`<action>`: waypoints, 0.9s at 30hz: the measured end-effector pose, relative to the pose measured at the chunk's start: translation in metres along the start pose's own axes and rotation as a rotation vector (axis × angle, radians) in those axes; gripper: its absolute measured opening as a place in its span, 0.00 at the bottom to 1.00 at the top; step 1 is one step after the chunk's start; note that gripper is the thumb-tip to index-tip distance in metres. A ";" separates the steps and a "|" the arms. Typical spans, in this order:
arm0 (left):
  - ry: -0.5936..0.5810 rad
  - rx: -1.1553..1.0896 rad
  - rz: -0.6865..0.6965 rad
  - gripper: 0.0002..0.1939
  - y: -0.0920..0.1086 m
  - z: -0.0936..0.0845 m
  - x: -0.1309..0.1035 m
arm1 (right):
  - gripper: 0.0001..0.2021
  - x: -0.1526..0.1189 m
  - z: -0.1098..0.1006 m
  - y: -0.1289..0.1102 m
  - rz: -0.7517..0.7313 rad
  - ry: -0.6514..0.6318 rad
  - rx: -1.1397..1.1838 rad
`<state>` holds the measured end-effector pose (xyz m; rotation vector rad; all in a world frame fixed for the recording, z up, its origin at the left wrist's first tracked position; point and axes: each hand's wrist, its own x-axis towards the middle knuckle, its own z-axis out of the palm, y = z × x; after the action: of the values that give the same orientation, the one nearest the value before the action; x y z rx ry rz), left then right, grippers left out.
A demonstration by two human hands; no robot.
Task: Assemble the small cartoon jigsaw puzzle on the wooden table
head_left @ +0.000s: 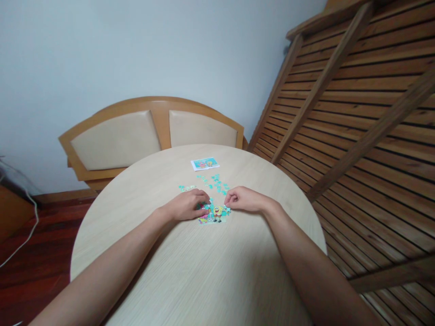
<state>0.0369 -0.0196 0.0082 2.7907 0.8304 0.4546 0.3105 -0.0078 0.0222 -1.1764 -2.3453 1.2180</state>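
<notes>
A partly joined jigsaw puzzle (pixel 217 214) with a yellow cartoon figure lies on the round table. My left hand (pixel 190 204) rests on its left part, fingers apart, covering some of the pink and teal pieces. At the puzzle's upper right edge, my right hand (pixel 243 199) has thumb and forefinger pinched together; what sits between them is too small to make out, though a small pale bit shows at the fingertips. Loose teal pieces (pixel 219 184) are scattered just beyond both hands, and a few pale ones (pixel 188 188) lie above my left hand.
A picture card (pixel 205 164) with cartoon figures lies farther back on the wooden table (pixel 136 185). Behind it stands a headboard (pixel 117 138) with cream panels against the wall. A slatted wooden frame (pixel 340 113) leans at the right. A white cable (pixel 34 222) hangs at the left.
</notes>
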 end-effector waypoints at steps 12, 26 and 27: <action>-0.007 0.026 -0.009 0.15 0.001 -0.001 0.000 | 0.08 -0.003 -0.001 0.000 0.028 -0.037 -0.010; 0.018 0.030 0.014 0.16 -0.003 0.001 -0.001 | 0.16 -0.002 -0.001 0.003 0.087 -0.085 -0.030; 0.019 0.029 0.013 0.16 -0.004 0.002 -0.001 | 0.15 -0.001 -0.001 0.003 0.081 -0.084 -0.042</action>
<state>0.0351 -0.0174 0.0055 2.8237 0.8299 0.4752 0.3134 -0.0075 0.0210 -1.2690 -2.4171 1.2740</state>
